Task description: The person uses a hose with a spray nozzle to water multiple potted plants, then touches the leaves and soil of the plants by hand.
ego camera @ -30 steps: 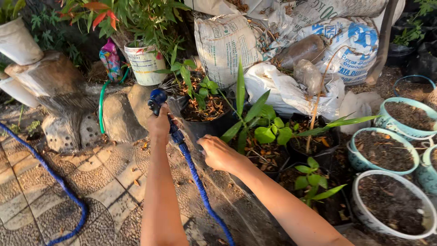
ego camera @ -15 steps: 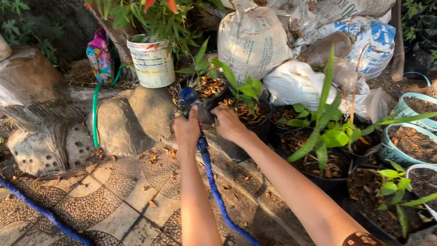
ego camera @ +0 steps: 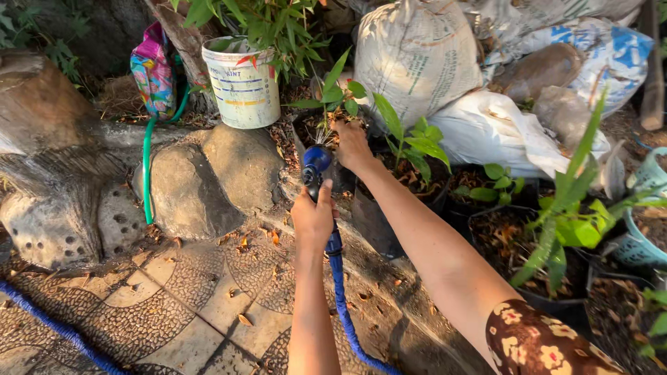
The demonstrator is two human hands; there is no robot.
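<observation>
- Firstly, the left hand [ego camera: 314,219] is closed around the handle of a blue hose nozzle [ego camera: 316,161], and the nozzle is pointed away from the person, toward the pots.
- A blue hose [ego camera: 342,298] is attached under this hand and is laid down over the patterned stone floor [ego camera: 174,312] toward the lower edge of the view.
- The right hand [ego camera: 353,144] is stretched forward, just beside the nozzle head, and is put on the base of a small green plant [ego camera: 333,94] in a dark pot [ego camera: 344,177]; whether the fingers are closed on the stem cannot be told, because they are hidden among the leaves.
- To the right of the arms, more dark pots with young leafy plants [ego camera: 417,142] are seen, and their soil is covered with dry leaves.
- Behind the pots, several large white sacks [ego camera: 417,55] are piled.
- To the left of the hands, rounded grey rocks [ego camera: 201,180] are placed, and a white plastic bucket [ego camera: 243,87] is standing upright on them.
- Near the bucket, a colourful bag [ego camera: 153,69] is seen, and a green hose [ego camera: 148,167] is hanging down from it along the rock.
- At the far right edge, a light blue pot [ego camera: 643,243] is partly visible.
</observation>
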